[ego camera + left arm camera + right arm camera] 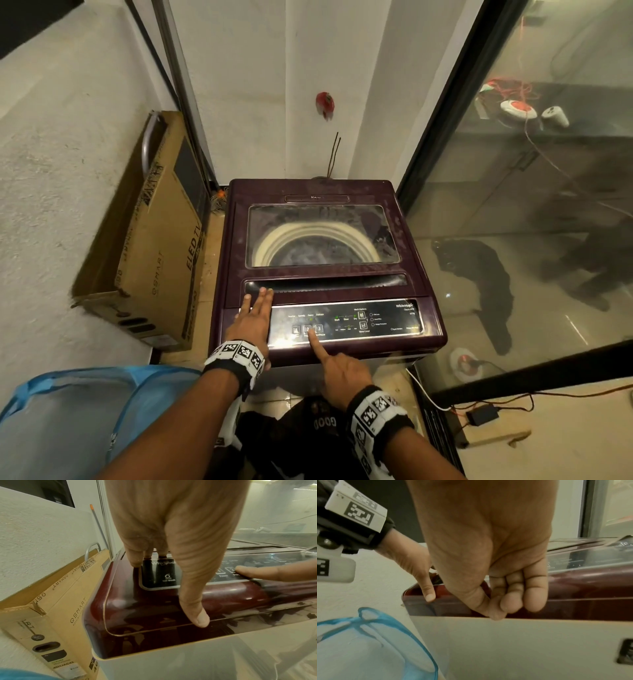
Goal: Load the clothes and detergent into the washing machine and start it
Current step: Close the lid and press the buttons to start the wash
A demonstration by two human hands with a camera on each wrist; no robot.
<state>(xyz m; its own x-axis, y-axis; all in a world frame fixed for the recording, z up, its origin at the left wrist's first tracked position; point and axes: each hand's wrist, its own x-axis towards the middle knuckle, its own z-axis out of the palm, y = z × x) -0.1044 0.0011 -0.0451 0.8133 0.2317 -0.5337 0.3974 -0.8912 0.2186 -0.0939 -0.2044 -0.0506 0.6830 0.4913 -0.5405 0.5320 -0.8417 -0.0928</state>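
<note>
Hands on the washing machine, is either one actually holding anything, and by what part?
Nothing is held. The left hand rests flat on the washing machine; the right hand presses button 2 with its index fingertip.

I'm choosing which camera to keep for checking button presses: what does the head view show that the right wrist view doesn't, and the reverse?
Only the head view shows the control panel, with the right hand putting its index fingertip at button 2, and the closed glass lid over the drum.

Only the right wrist view shows the right hand's other fingers curled into the palm and the washer's pale front wall.

Both show the left hand resting flat on the washer's left corner and the blue laundry basket.
</note>
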